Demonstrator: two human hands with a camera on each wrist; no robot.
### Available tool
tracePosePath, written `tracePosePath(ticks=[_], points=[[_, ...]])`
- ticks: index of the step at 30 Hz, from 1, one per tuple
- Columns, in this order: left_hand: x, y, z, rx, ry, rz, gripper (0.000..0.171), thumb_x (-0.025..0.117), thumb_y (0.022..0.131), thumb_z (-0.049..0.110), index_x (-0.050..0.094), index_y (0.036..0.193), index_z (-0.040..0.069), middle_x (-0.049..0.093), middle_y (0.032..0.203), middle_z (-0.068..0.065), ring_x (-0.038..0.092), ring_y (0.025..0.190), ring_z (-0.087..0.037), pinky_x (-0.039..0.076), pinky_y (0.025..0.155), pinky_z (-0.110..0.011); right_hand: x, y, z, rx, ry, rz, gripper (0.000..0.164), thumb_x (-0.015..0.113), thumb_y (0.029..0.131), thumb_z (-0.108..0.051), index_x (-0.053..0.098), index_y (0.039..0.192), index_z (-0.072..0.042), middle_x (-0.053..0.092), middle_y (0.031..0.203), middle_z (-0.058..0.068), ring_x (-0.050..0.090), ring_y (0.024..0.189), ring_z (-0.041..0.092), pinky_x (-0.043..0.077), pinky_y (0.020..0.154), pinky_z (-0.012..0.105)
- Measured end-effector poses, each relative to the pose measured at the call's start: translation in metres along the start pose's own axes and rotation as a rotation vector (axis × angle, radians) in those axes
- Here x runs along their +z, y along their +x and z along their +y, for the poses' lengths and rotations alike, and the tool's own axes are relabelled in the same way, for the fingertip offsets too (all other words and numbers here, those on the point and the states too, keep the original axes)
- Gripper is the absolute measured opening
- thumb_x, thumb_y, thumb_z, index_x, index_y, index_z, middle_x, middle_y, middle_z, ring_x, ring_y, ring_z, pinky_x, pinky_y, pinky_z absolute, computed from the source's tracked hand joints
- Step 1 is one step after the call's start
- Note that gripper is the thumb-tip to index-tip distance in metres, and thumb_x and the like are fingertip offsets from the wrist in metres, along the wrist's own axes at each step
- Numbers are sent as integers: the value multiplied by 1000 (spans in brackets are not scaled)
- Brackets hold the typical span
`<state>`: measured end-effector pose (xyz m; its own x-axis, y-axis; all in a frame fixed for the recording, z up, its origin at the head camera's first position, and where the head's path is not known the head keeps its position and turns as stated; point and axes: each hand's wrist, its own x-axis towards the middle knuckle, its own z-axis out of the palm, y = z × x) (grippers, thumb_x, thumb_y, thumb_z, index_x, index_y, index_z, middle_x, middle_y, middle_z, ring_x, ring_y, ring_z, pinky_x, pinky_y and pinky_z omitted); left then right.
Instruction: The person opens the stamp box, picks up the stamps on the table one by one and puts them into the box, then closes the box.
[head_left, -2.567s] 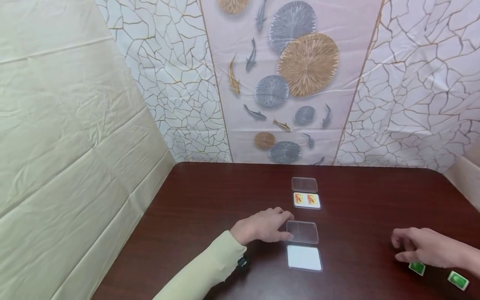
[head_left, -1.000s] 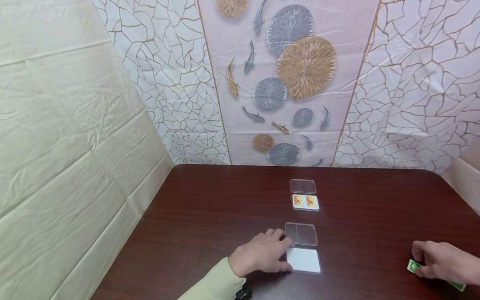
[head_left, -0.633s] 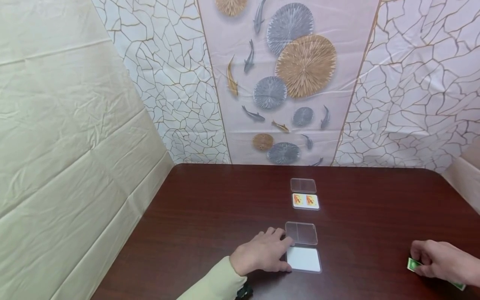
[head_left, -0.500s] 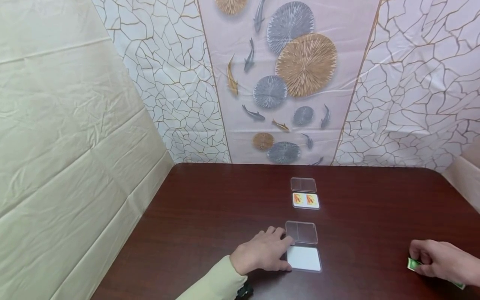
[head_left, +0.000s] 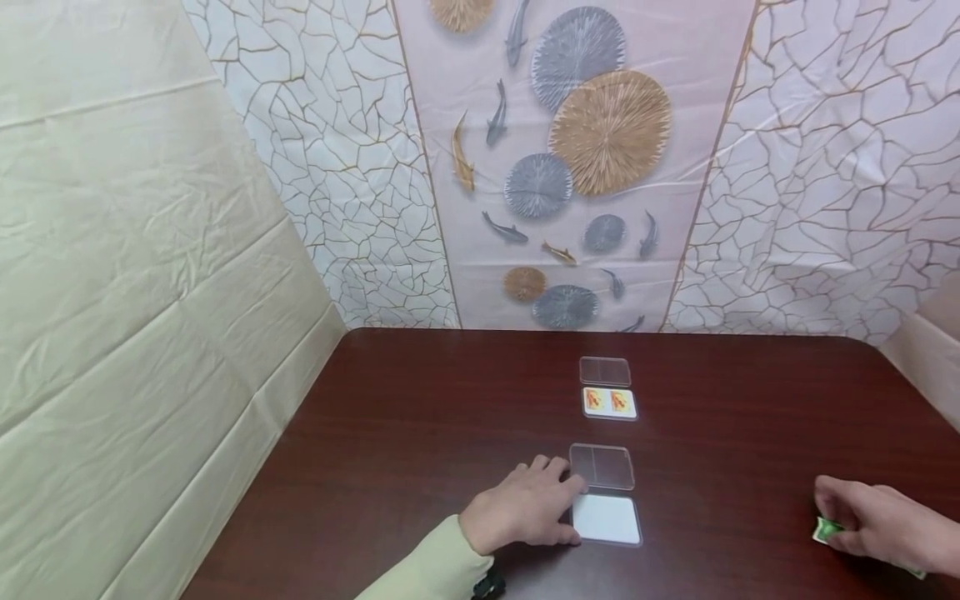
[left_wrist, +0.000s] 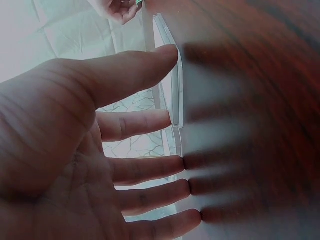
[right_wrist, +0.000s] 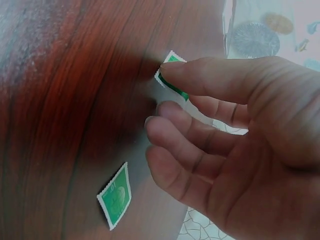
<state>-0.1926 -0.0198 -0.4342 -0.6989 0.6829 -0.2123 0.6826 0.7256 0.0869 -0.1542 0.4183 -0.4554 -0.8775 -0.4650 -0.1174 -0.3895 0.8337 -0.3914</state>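
Note:
My left hand [head_left: 522, 506] lies at the left edge of a clear shallow plastic case holding a white card [head_left: 609, 518]. Its thumb and index fingertips are right at the case's rim in the left wrist view, while the other straight fingers reach down to the table. With thumb and index finger my right hand [head_left: 873, 518] pinches a green postage stamp [right_wrist: 173, 58] with white perforated edges, slightly bent. A second green stamp [right_wrist: 118, 198] lies on the table below that hand, mostly hidden in the head view.
A clear lid [head_left: 602, 467] lies flat just beyond the white card. Farther back is another case with two orange-yellow stamps [head_left: 609, 403] on white, its clear lid [head_left: 604, 372] behind it. Patterned cloth [head_left: 622, 133] hangs past the dark red-brown table's [head_left: 420, 400] far edge.
My left hand came nearer, from beside the lid to the white card's case, then stayed. My right hand moved slightly right and took hold of a green stamp, which now bends in its pinch.

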Motion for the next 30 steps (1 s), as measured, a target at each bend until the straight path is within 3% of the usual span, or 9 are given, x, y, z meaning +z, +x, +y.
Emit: tracePosePath(ticks=[3, 8, 16, 23, 30], points=[[1, -1, 0, -4, 0, 1, 53, 70, 85, 54, 54, 130, 31, 50, 140, 0, 48, 123, -17, 46, 95, -36, 2, -1, -1, -23, -19, 36, 38, 79, 77, -11, 43, 83, -22, 40, 68, -23, 32, 60, -9, 25, 53, 21], [1, -1, -1, -3, -4, 2, 53, 70, 85, 54, 54, 130, 31, 50, 139, 0, 48, 124, -18, 46, 95, -36, 2, 0, -3, -8, 1, 26, 38, 77, 77, -8, 44, 84, -23, 39, 68, -23, 33, 61, -9, 25, 54, 21], [0, -1, 1, 4, 1, 1, 54, 70, 85, 54, 54, 132, 31, 50, 141, -1, 48, 124, -17, 47, 95, -37, 3, 4, -10, -178, 11, 173, 44, 77, 70, 3, 47, 85, -25, 42, 70, -27, 38, 63, -13, 27, 51, 19], [1, 0, 0, 5, -5, -5, 55, 69, 85, 54, 54, 133, 31, 49, 142, -1, 48, 126, -18, 46, 97, -37, -6, 13, -24, -76, 6, 102, 37, 75, 77, -3, 47, 87, -25, 42, 69, -23, 37, 61, -10, 28, 51, 19], [2, 1, -1, 2, -14, -21, 55, 68, 86, 54, 53, 133, 31, 47, 143, -1, 46, 127, -18, 45, 99, -37, -6, 20, -35, -154, -25, 176, 41, 78, 76, -3, 47, 88, -27, 40, 71, -24, 36, 64, -11, 28, 52, 19]])
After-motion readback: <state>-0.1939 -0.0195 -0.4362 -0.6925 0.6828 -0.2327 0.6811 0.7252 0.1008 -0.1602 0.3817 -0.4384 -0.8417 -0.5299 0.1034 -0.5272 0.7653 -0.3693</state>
